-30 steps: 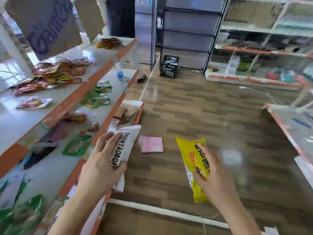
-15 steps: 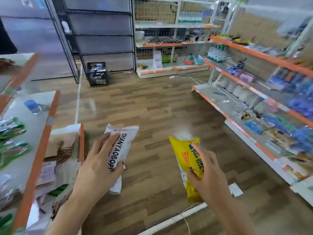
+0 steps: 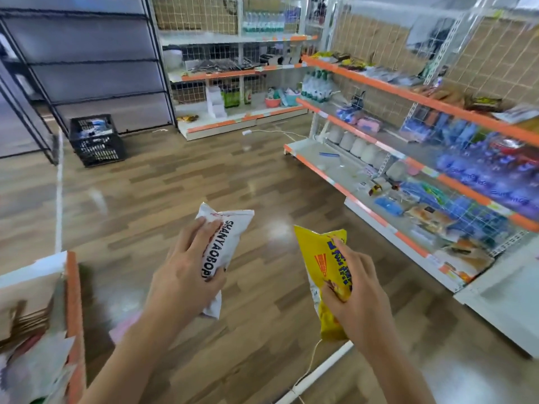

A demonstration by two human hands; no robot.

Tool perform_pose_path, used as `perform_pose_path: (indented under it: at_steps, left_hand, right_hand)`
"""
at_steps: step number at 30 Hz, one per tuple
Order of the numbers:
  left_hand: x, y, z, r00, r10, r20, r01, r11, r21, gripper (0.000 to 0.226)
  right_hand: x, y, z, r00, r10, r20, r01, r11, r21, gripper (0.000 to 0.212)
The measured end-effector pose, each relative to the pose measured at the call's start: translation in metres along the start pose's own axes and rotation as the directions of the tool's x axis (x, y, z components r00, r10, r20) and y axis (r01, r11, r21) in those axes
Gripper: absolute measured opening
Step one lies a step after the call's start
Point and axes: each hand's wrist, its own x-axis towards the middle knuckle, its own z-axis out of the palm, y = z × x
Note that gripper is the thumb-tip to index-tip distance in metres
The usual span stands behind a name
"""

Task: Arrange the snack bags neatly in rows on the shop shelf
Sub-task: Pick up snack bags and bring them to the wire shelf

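Both forearms come in from the bottom of view, bare, roughly side by side. The hands are held at about the same height over the wood floor [image 3: 175, 185], out in the aisle & well apart from any shelf.

L hand [image 3: 186, 275] shows its back, wrist fairly straight, wrapped round a white snack bag [image 3: 233, 228] w/ black lettering. Its fingers [image 3: 201, 231] lie slightly spread across the bag's face, w/ the thumb on the near side pinching the pack against them. The bag stands near upright, top leaning away & a bit to the R, bottom seam poking out under the palm.

R hand [image 3: 358, 293] is turned a little inward, gripping a yellow snack bag [image 3: 320, 258] w/ blue & orange print at its lower middle. One finger stretches up along the bag's face, the others curl round its R edge, & the thumb presses on the front. This bag is also roughly upright, top tilting L toward the white one. The 2 bags are near each other, not touching.

On the R runs a shop shelf [image 3: 364, 208] w/ orange edge strips & a wire-mesh back, its tiers carrying blue packs & other goods too blurred to name. A 2nd shelf unit [image 3: 242, 121] stands at the back w/ bottles on it. A black crate [image 3: 96, 139] sits on the floor by a dark rack [image 3: 87, 53]. Lower L is the corner of another orange-edged shelf [image 3: 71, 287], contents blurred. A thin cable [image 3: 310, 360] trails on the floor below the R hand.
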Motion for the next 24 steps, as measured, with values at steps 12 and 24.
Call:
perform_pose_path:
  at_steps: [12, 24]
  left_hand:
    - [0.12, -0.021, 0.052, 0.996, 0.082, 0.029, -0.082, 0.997, 0.001, 0.072]
    - [0.311, -0.078, 0.074, 0.977, 0.196, 0.086, -0.193, 0.98, -0.046, 0.073]
  right_hand:
    - [0.113, 0.023, 0.026, 1.0, 0.024, 0.009, -0.024, 1.0, -0.014, 0.074]
    - [0.273, -0.002, 0.09, 0.99, 0.1, -0.096, -0.106, 0.993, -0.055, 0.074]
